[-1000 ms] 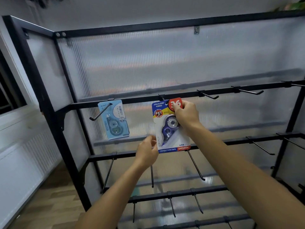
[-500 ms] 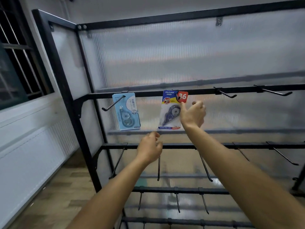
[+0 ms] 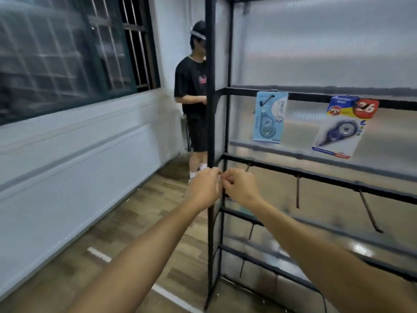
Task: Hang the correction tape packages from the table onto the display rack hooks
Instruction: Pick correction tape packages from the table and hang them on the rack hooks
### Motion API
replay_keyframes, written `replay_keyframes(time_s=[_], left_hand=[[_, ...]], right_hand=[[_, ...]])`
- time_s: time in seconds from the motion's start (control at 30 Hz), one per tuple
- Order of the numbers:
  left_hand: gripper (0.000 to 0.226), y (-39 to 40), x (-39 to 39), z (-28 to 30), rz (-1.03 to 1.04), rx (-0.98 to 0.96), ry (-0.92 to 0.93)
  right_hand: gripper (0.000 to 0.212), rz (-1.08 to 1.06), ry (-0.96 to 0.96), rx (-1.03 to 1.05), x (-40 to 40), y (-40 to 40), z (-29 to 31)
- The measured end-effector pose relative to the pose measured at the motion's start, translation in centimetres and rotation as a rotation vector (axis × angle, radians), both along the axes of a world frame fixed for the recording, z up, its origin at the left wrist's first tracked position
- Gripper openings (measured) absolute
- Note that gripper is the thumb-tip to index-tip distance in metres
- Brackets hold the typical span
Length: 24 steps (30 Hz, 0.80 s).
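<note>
Two correction tape packages hang from hooks on the black display rack's [image 3: 313, 175] upper bar: a light blue package [image 3: 269, 118] on the left and a blue, yellow and red package [image 3: 343, 127] to its right, tilted. My left hand [image 3: 204, 186] and right hand [image 3: 242, 187] are close together in front of the rack's left post, below the packages. Their fingers are curled and their fingertips meet; I see nothing held in either. The table is out of view.
Several bare hooks [image 3: 370, 211] stick out from the lower bars. A person in black clothes [image 3: 194, 96] stands behind the rack's left end, beside a white wall [image 3: 79, 166] with a barred window [image 3: 63, 48]. Wooden floor [image 3: 126, 227] lies to the left.
My right hand let go of the hung blue-yellow package and dropped down to meet my left hand. My view swung left, bringing the window and the person into sight.
</note>
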State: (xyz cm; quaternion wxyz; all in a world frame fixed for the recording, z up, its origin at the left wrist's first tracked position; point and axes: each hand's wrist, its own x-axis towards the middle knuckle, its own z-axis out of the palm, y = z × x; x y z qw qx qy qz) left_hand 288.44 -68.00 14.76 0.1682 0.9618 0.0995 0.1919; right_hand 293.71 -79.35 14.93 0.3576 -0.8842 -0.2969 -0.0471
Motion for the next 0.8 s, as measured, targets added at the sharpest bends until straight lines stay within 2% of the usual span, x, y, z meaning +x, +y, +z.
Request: replay_keyframes(time_s=[0.17,0.33,0.53,0.8], left_hand=[[0.029,10.6,-11.8,-1.2,0.174,0.013,0.077],[0.030,20.9,-25.0,-2.9,0.403,0.053,0.138],[0.040,30.6,-40.3,-5.0,0.695,-0.008,0.192],[0.040,41.3,-54.4,-6.9,1.045,-0.089,0.284]], right_hand=[[0.019,0.251,-0.070,-0.122,-8.9,11.8,-1.7],[0.017,0.472,-0.028,-0.149,-20.2,24.3,-2.9],[0.023,0.710,0.022,-0.178,-33.2,37.0,-5.1],[0.018,0.971,0.094,-0.203,-46.2,51.2,-7.9]])
